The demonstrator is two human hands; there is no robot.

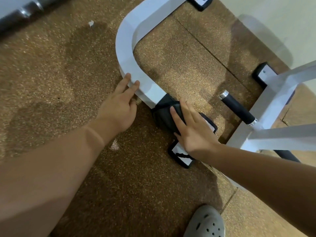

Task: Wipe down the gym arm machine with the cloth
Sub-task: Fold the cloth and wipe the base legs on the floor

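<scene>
From the head camera, looking down, a curved white metal bar of the gym machine (125,53) bends over a brown speckled rubber floor (56,69). The left hand (119,106) reaches out with mostly straight fingers, and two fingertips touch the outer edge of the white bar. It holds nothing.

The right hand (193,129) is flat with its fingers spread wide. It presses down on a dark grey folded cloth (163,117). The cloth lies on the low end of the white bar, where the bar meets a black foot plate with a white middle (182,160).

Near the right hand, a black round handle with shiny silver ends (237,108) sticks out from a white frame post (271,103). A grey clog shoe with holes (206,223) stands on the floor at the bottom. A small white scrap (91,23) lies on the floor far up. A dark metal rod (20,12) crosses the top left corner.
</scene>
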